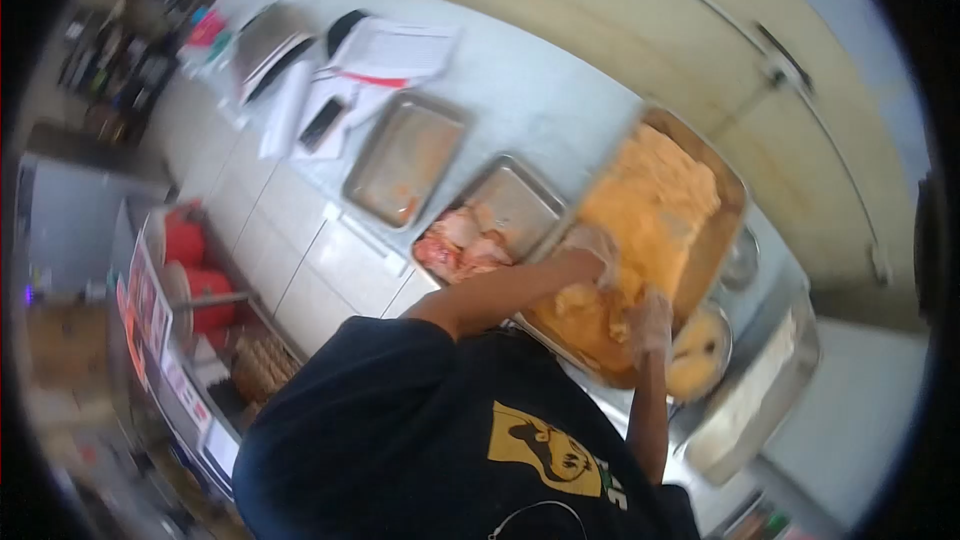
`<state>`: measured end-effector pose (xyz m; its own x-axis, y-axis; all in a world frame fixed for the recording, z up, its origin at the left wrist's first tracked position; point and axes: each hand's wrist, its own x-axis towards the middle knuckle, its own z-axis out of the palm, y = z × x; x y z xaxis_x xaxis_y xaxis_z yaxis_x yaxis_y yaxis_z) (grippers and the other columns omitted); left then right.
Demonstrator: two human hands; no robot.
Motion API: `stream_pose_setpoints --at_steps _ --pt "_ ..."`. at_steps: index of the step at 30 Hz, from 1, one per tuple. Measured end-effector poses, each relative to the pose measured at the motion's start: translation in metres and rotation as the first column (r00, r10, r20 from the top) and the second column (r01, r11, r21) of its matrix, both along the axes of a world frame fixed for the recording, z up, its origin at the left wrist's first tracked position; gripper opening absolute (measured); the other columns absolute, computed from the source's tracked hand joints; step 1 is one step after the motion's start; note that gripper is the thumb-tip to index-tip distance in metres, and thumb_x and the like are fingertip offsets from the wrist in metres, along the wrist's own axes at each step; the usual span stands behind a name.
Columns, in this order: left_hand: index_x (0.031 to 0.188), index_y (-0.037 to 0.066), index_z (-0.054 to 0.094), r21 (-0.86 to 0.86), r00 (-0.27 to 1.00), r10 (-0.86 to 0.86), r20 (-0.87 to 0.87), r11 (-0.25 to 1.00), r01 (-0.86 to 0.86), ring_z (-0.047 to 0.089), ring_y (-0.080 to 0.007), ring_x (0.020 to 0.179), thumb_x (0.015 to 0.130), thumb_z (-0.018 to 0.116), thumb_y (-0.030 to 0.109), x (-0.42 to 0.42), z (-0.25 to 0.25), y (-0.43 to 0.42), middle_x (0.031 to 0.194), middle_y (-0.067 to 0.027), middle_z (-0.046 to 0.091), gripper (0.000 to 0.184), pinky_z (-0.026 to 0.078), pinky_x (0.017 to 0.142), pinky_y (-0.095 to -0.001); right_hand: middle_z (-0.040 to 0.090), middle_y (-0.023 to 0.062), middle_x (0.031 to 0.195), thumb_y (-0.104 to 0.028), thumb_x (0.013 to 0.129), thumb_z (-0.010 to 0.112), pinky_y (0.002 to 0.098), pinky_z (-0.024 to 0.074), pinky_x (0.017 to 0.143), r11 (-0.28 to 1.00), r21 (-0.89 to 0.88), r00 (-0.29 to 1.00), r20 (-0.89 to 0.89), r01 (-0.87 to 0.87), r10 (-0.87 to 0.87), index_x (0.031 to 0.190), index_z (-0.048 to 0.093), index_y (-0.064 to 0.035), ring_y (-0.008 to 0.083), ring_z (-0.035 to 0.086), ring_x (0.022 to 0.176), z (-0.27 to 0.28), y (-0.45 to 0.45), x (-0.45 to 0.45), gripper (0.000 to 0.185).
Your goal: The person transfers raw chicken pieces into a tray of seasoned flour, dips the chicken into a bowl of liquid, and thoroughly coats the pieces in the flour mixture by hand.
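A large metal pan (738, 202) holds orange-tan breading flour (655, 185), heaped toward its far end. Clear-gloved, my left hand (594, 248) is down at the breading by the pan's near-left side. My right hand (651, 324), also in a clear glove, is lower and to the right, beside a lumpy coated piece (620, 320). Another coated piece (578, 296) lies below my left hand. The fingers of both hands are blurred and partly covered by breading, so their grip is unclear. Raw chicken pieces (462, 245) sit in a smaller metal tray (540, 190) to the left.
Farther left are a metal tray (405, 155) with orange residue, a phone (322, 124) and papers (395, 48). To the right stand a round bowl (700, 350) of yellowish contents and a long pan (750, 400) of white powder. A wall (560, 0) runs behind the table.
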<state>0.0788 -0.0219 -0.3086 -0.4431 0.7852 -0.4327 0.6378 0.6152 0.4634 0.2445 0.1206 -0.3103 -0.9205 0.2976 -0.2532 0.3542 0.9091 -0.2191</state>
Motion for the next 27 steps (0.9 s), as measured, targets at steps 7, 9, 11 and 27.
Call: stream_pose_setpoints --at_steps 7,9,11,27 --pt "0.113 0.004 0.06 0.025 0.996 0.072 -0.053 0.997 -0.071 0.061 -0.0353 0.104 0.079 0.065 0.029 0.036 0.012 -0.021 0.108 -0.018 0.065 0.042 0.05 0.085 -0.0483 0.057 0.0239 0.126 -0.022 0.075 0.075 0.0413 0.0472 0.095 0.994 0.027 0.988 -0.118 0.102 -0.098 0.138 0.044 0.0018 0.0378 0.056 0.114 -0.026 -0.04 -0.021 0.074" --pt "0.119 0.003 0.055 0.051 0.995 0.049 0.085 0.997 -0.053 0.058 -0.0368 0.108 0.079 0.065 0.029 0.023 0.002 -0.017 0.113 -0.0194 0.062 0.049 0.048 0.086 -0.0515 0.057 0.0238 0.126 -0.022 0.071 0.078 0.0412 0.0474 0.096 0.992 -0.082 0.995 -0.022 0.092 -0.094 0.139 0.043 0.0019 0.0377 0.056 0.115 -0.037 -0.013 -0.02 0.079" --pt "0.124 0.002 0.05 0.076 0.98 0.016 0.197 0.997 -0.031 0.055 -0.0383 0.112 0.079 0.064 0.03 0.008 -0.003 -0.018 0.118 -0.0208 0.059 0.055 0.047 0.087 -0.0546 0.057 0.0237 0.127 -0.022 0.068 0.081 0.041 0.0476 0.096 0.949 -0.293 0.985 0.153 0.118 -0.076 0.139 0.042 0.002 0.0375 0.055 0.116 -0.032 0.013 -0.023 0.085" --pt "0.132 0.009 0.057 0.232 0.994 0.064 0.089 0.969 -0.083 0.066 -0.0357 0.089 0.077 0.071 0.031 0.006 -0.009 -0.036 0.098 -0.022 0.069 0.06 0.053 0.08 -0.0424 0.063 0.0251 0.116 -0.025 0.082 0.066 0.0418 0.0466 0.095 0.995 -0.015 0.989 0.112 -0.095 0.096 0.125 0.055 0.0044 0.0332 0.059 0.114 -0.047 0.024 0.01 0.053"
